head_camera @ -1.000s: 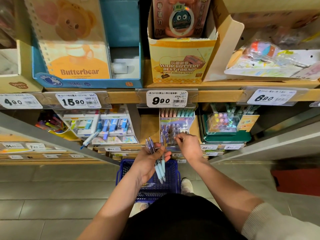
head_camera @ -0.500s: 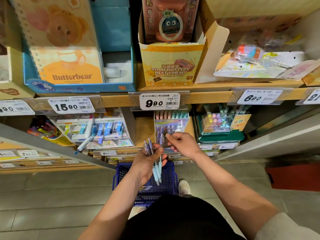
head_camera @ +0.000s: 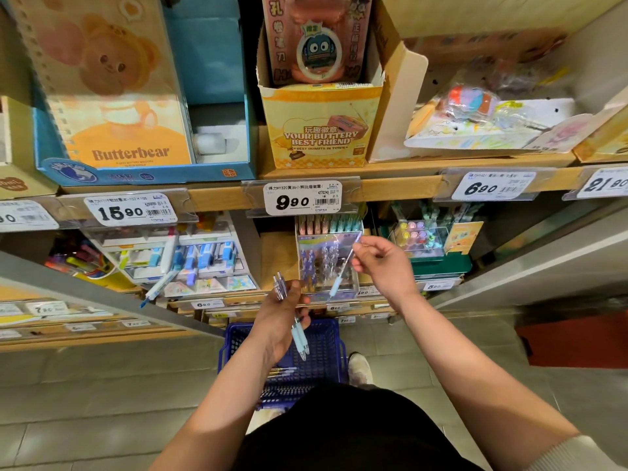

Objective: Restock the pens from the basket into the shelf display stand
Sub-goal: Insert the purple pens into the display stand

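My left hand (head_camera: 277,317) grips a small bunch of clear pens with pale blue grips (head_camera: 299,336), their tips pointing down over the blue basket (head_camera: 328,348) on the floor. A few more pens (head_camera: 283,371) lie inside the basket. My right hand (head_camera: 382,263) pinches a single pen (head_camera: 341,270) by its top end and holds it slanted in front of the clear display stand (head_camera: 328,260) on the lower shelf. The stand holds several purple-tinted pens, with pink and teal ones in its back row.
A 9.90 price tag (head_camera: 302,198) hangs on the shelf edge above the stand. Left of it sits a white tray of blue correction tapes (head_camera: 200,256); right, a green box with a clear case (head_camera: 421,237). My shoe (head_camera: 358,368) stands beside the basket.
My right hand has drawn one pen out of the bunch in my left hand and lifted it up and right, in front of the stand. The camera has drifted left.
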Demonstrator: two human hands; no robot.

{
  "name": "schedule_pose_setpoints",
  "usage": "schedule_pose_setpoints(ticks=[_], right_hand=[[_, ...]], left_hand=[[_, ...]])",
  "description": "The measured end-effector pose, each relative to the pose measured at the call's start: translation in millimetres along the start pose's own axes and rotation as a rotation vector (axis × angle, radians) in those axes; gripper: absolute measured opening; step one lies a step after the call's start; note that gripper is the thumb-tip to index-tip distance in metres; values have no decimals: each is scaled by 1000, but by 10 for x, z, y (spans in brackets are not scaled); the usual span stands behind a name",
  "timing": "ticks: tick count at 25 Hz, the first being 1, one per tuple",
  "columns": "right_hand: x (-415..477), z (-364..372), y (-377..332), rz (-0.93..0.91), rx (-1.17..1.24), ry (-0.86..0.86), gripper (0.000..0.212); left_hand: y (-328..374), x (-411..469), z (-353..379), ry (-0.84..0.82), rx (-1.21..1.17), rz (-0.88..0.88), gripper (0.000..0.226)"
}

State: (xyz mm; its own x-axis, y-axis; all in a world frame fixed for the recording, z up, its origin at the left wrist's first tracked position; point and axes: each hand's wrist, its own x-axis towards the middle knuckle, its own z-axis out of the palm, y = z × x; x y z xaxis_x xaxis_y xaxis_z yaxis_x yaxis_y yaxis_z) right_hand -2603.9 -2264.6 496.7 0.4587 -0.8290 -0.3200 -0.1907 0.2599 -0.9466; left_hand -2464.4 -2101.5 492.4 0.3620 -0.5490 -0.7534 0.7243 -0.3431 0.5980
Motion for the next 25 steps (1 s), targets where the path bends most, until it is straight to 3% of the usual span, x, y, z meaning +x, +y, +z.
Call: schedule_pose_setpoints(ticks=[2, 5, 14, 21, 25], right_hand=[[50, -68, 45, -75, -216, 95, 7], [67, -41, 128, -187, -450, 157, 6], [162, 205, 371, -316, -756, 62, 13], [180, 269, 497, -193, -968, -49, 9], [192, 321, 516, -133, -1037, -69, 18]], left_hand=[[-2, 14, -12, 18, -49, -43, 23], [20, 8, 10, -13, -90, -65, 13], [46, -83, -33, -52, -52, 1, 16], [34, -89, -65, -57, -130, -28, 20], [70, -92, -75, -46, -163, -52, 11]])
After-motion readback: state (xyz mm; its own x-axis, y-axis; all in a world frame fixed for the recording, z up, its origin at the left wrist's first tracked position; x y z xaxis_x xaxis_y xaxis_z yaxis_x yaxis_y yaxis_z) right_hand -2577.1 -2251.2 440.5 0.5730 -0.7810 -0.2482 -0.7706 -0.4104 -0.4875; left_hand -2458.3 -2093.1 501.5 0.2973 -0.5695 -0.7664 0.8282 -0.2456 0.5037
